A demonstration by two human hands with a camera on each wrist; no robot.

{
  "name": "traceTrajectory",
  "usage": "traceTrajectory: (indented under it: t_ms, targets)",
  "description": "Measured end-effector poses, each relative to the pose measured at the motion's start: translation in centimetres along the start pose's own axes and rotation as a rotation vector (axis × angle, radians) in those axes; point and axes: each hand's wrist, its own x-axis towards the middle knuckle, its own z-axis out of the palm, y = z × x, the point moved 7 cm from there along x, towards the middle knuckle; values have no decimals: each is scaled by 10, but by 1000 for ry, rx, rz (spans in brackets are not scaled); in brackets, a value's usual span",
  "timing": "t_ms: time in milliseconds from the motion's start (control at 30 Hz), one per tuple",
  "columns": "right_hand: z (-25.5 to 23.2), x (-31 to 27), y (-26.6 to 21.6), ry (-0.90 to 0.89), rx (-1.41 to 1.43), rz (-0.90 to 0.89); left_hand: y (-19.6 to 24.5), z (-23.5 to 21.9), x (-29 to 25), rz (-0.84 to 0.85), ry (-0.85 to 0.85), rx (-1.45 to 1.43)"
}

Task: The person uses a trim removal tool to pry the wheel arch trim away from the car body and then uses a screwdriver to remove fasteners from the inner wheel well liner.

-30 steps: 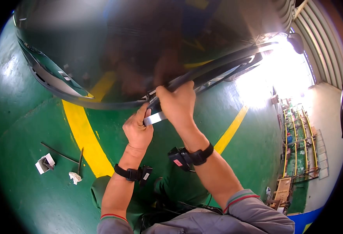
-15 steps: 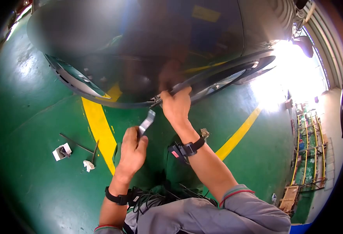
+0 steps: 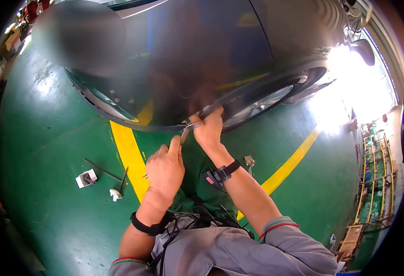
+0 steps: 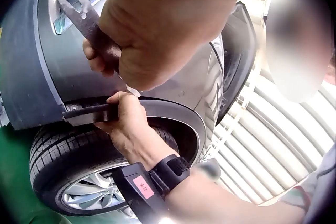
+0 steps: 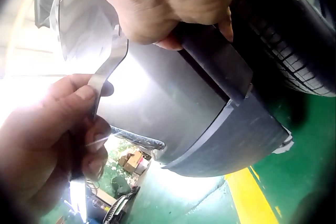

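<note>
A flat metal pry tool (image 4: 86,22) is gripped in my left hand (image 3: 166,168). One end is forked; the other (image 5: 109,66) bends and points up toward the car's grey fender (image 5: 152,92). In the head view the bent end is right by the fingers of my right hand (image 3: 209,129). That hand holds the dark wheel arch trim (image 5: 223,66), fingers curled over it. In the left wrist view, the trim's end stands out from the body beside the bumper (image 4: 31,71), above the tyre (image 4: 55,163).
On the green floor to the left lie a small white box (image 3: 81,180), a thin dark rod (image 3: 101,170) and a crumpled white wad (image 3: 115,195). A yellow stripe (image 3: 129,156) runs under the car. Black cables (image 3: 176,224) lie across the lap. A yellow-railed rack (image 3: 376,179) is far right.
My left hand drew back from the trim with the pry tool, then came up again, bringing the bent end to my right hand. The right hand stays on the trim.
</note>
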Motion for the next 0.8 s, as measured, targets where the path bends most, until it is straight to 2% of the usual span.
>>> traceTrajectory:
  t_ms: [167, 233, 333, 400, 467, 533, 600, 633, 700, 800]
  targets:
    - [-3, -1, -4, 8, 26, -8, 6, 4, 1, 3, -73, -38]
    - [-1, -2, -9, 18, 27, -51, 12, 10, 3, 80, -103, 71]
    - [4, -2, 1, -6, 103, -36, 14, 21, 9, 56, -115, 85]
    - [4, -2, 4, -21, 49, -66, 19, 25, 13, 40, -123, 96]
    - [6, -2, 4, -33, 2, -102, 22, 26, 18, -53, -141, -14]
    - [8, -3, 12, -47, 86, -12, 28, 29, 22, -77, -149, -12]
    - [7, -3, 12, -41, 90, -5, 34, 32, 25, -49, -136, 159]
    - [6, -3, 12, -29, 96, -2, 38, 31, 26, -52, -139, 158]
    - [5, -4, 13, -38, 92, 11, 37, 29, 27, -166, -188, 64]
    - [7, -2, 5, -42, 157, 13, 43, 30, 29, -179, -180, 122]
